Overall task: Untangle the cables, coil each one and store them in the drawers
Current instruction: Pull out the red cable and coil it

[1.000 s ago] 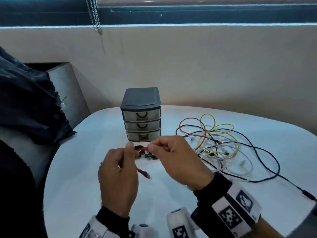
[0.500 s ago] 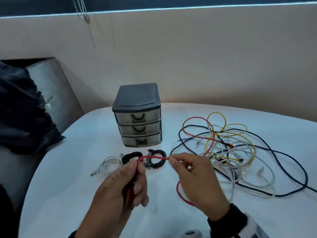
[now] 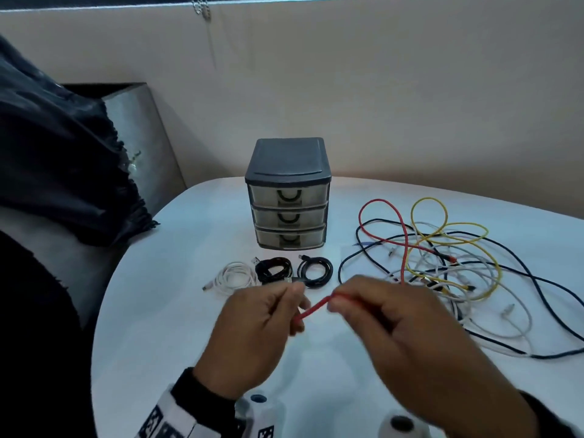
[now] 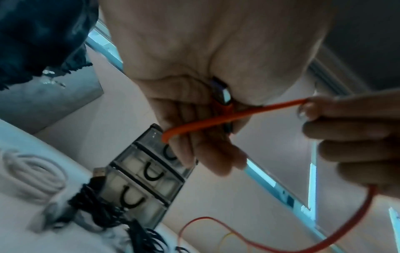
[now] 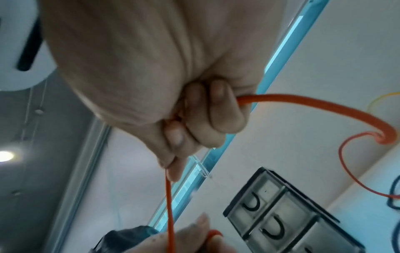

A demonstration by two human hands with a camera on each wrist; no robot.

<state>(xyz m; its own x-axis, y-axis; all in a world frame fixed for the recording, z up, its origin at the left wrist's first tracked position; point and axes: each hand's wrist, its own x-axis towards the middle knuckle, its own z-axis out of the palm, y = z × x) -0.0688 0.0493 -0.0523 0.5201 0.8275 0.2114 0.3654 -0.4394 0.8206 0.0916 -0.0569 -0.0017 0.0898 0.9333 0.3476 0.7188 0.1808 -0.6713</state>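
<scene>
A red cable (image 3: 313, 309) runs taut between my two hands above the white table (image 3: 177, 327). My left hand (image 3: 268, 317) grips its plug end, and the plug (image 4: 223, 97) shows between the curled fingers. My right hand (image 3: 373, 311) pinches the same red cable (image 5: 324, 106), which loops back to the tangle (image 3: 442, 263) of red, yellow, white and dark blue cables at the right. A dark three-drawer unit (image 3: 288, 194) stands behind with all drawers shut. In front of it lie a white coil (image 3: 234, 276) and two black coils (image 3: 273, 268) (image 3: 316, 271).
A wall rises close behind the table. A grey chair back (image 3: 139, 147) with dark cloth (image 3: 53, 159) draped on it stands at the left. Long dark blue cable (image 3: 553, 289) strands reach toward the table's right edge.
My hands have drawn apart slightly and the red cable between them now slants down to the left. The view has shifted so the drawer unit sits nearer the middle.
</scene>
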